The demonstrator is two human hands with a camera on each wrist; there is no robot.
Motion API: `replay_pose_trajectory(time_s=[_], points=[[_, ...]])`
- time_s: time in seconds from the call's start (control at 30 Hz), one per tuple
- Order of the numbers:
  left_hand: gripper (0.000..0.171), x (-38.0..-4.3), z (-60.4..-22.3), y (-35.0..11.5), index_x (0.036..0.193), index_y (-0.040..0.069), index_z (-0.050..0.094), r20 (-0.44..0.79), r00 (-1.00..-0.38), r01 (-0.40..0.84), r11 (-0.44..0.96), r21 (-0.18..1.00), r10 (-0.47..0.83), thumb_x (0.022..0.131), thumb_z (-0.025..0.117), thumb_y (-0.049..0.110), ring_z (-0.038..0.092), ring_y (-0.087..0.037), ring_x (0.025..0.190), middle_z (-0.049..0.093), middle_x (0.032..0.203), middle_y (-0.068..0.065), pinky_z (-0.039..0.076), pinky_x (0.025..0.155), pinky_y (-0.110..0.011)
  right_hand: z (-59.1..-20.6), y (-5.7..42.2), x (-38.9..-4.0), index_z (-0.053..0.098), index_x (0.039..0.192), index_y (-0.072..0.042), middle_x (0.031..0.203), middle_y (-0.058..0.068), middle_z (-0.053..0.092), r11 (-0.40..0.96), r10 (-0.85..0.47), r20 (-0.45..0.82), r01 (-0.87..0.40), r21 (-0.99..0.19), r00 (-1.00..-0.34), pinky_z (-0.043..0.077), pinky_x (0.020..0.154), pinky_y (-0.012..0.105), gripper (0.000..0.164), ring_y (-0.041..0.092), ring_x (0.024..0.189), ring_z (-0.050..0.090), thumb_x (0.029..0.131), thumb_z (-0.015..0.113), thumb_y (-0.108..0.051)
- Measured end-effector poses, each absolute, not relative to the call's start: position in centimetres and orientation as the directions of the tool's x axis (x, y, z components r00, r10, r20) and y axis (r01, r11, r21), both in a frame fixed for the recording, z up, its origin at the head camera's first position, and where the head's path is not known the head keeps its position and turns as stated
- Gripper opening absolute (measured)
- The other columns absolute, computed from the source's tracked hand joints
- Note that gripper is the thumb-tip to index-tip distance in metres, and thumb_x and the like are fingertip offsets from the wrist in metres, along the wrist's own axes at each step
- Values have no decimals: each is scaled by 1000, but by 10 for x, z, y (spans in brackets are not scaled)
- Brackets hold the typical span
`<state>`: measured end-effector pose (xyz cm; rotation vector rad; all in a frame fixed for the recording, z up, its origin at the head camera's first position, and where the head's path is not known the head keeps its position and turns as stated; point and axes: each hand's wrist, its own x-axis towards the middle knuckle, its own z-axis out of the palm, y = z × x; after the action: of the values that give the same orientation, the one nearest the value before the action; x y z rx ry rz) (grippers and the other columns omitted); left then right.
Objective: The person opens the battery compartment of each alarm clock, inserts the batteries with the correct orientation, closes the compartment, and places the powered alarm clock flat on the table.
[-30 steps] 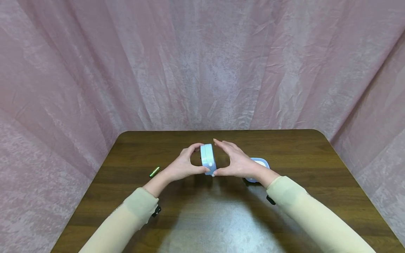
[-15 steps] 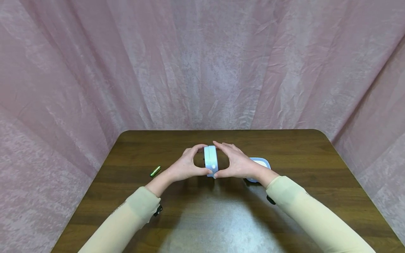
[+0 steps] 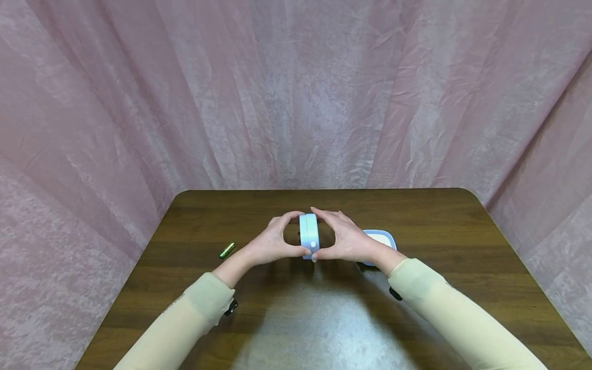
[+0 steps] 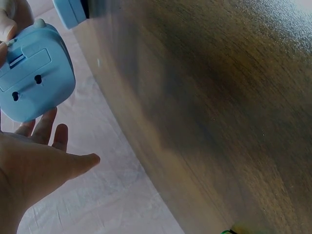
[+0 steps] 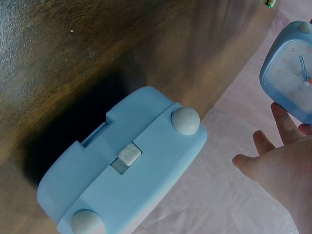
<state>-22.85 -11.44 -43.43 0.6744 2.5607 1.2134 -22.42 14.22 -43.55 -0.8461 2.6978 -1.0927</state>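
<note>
A light blue alarm clock (image 3: 309,234) is held up on edge between my two hands, above the table. My left hand (image 3: 276,240) pinches it by thumb and fingertips on the left side, and my right hand (image 3: 343,239) does the same from the right. In the left wrist view the back of the clock (image 4: 41,73) shows a battery cover and two dark openings. Its white dial (image 5: 295,70) with orange numerals faces my right palm. A second blue clock (image 5: 126,165), with white feet and a small switch, stands on the table beside my right forearm.
A green battery (image 3: 226,250) lies on the wooden table (image 3: 439,226), left of my left wrist. Pink curtains (image 3: 300,103) hang behind the table and along both sides.
Over the last second the clock has shifted slightly right and turned a little, my left hand moving with it. In the last half second almost nothing has moved.
</note>
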Motion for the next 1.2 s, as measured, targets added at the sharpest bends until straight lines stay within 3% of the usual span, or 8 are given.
replay_pose_trajectory(time_s=[0.33,0.5,0.7,0.87,1.03,1.2], points=[[107,-229,-433,-113,161,30,28,-20,-856,292,514,807,517,76,86,57,25,-19,144,43,150,10,28,113,-58,-438,144,-225,31,160,-28,150,-6,44,552,-521,88,-414,-724,-849,32,112,57,106,21,143,30,75,87,-56],[113,-229,-434,-117,164,31,21,-21,-850,294,506,811,527,76,87,56,20,-21,148,42,155,9,24,115,-62,-439,146,-224,33,160,-27,152,-2,42,542,-495,75,-375,-752,-866,34,111,58,106,24,142,33,73,89,-53],[110,-227,-438,-123,163,39,20,-20,-857,293,518,804,514,77,86,57,16,-21,150,33,161,12,25,114,-62,-440,151,-223,34,158,-33,151,2,40,515,-444,61,-310,-799,-894,31,112,58,103,26,143,33,73,90,-50],[106,-224,-444,-124,160,47,21,-37,-868,262,519,814,495,77,85,58,16,-22,151,29,162,13,26,114,-62,-440,151,-224,36,155,-30,148,1,45,447,-434,86,-297,-844,-897,30,113,58,98,28,141,39,75,91,-43],[106,-223,-453,-119,163,35,23,2,-872,244,432,868,489,79,87,48,22,-23,150,37,159,6,22,116,-62,-439,150,-224,37,156,-25,146,3,49,359,-422,103,-270,-894,-901,27,114,61,96,29,141,40,76,91,-35],[105,-221,-460,-114,163,28,23,4,-882,163,297,941,471,81,88,38,24,-22,151,41,158,3,20,117,-64,-440,149,-222,37,155,-26,149,2,50,289,-402,103,-233,-929,-910,16,116,64,94,27,145,35,78,90,-31]])
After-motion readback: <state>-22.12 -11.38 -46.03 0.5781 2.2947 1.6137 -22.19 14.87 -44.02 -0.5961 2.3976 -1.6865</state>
